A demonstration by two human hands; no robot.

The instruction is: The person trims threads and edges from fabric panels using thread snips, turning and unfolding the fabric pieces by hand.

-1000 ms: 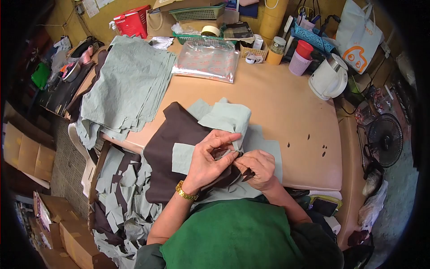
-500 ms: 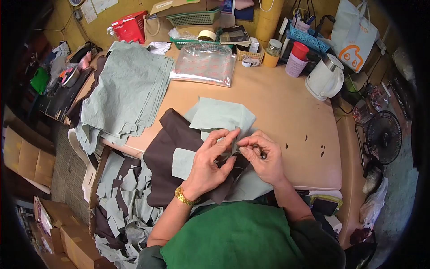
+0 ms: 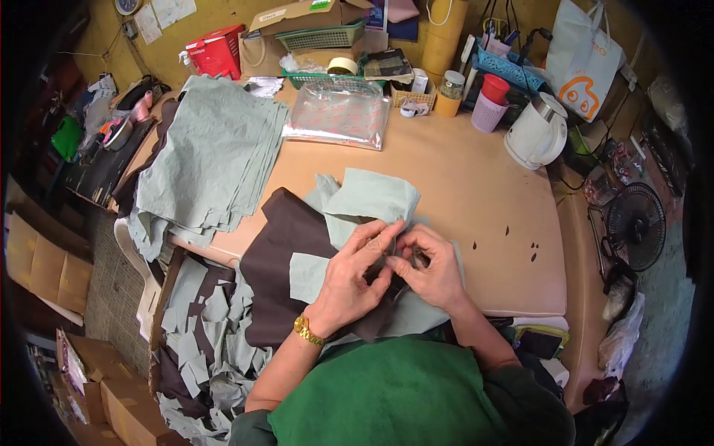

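Note:
My left hand [image 3: 353,275], with a gold watch at its wrist, is closed, pinching the edge of a pale grey-green fabric piece [image 3: 375,195] between its fingers. Close against it, my right hand [image 3: 431,266] is closed too, its fingertips meeting at the fabric's edge; what lies inside its curled fingers is hidden. The pale fabric rises and folds over beyond the fingertips. Under both hands spreads a dark brown cloth [image 3: 279,238], with a pale patch [image 3: 307,276] on it left of my left hand.
A stack of pale fabric sheets [image 3: 208,149] lies at the table's left. Below it, a box holds fabric scraps [image 3: 216,320]. At the back are a clear plastic packet [image 3: 338,115], baskets, a jar [image 3: 450,94] and a white kettle [image 3: 537,132]. A fan [image 3: 634,227] stands right.
My right hand has turned and moved slightly left, closer to the left hand. The dark small tool end that showed in it is now hidden. The pale fabric's upper part has shifted and folded.

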